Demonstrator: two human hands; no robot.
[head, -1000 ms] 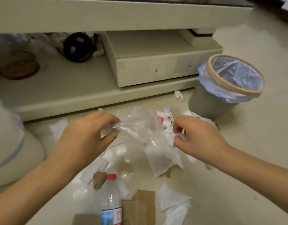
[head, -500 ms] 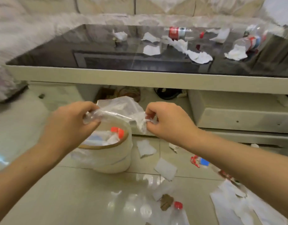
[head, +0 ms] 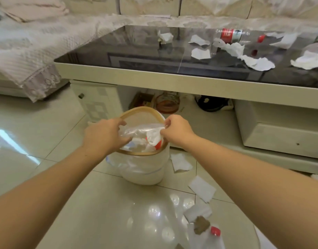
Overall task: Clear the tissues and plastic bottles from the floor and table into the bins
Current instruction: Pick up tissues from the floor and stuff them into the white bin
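Hands position: my left hand [head: 105, 136] and right hand [head: 176, 130] are both pinched shut on the crumpled plastic bottle [head: 136, 131], held directly over the bin [head: 142, 155] mouth. I should release both grips together, low inside the rim, so it drops clear

both bare forearms reach from the lower corners toward the frame's centre; left hand [head: 105, 136] curled, fingers closed in a grip, right hand [head: 177, 129] fisted in a pinch, knuckles up, slightly apart
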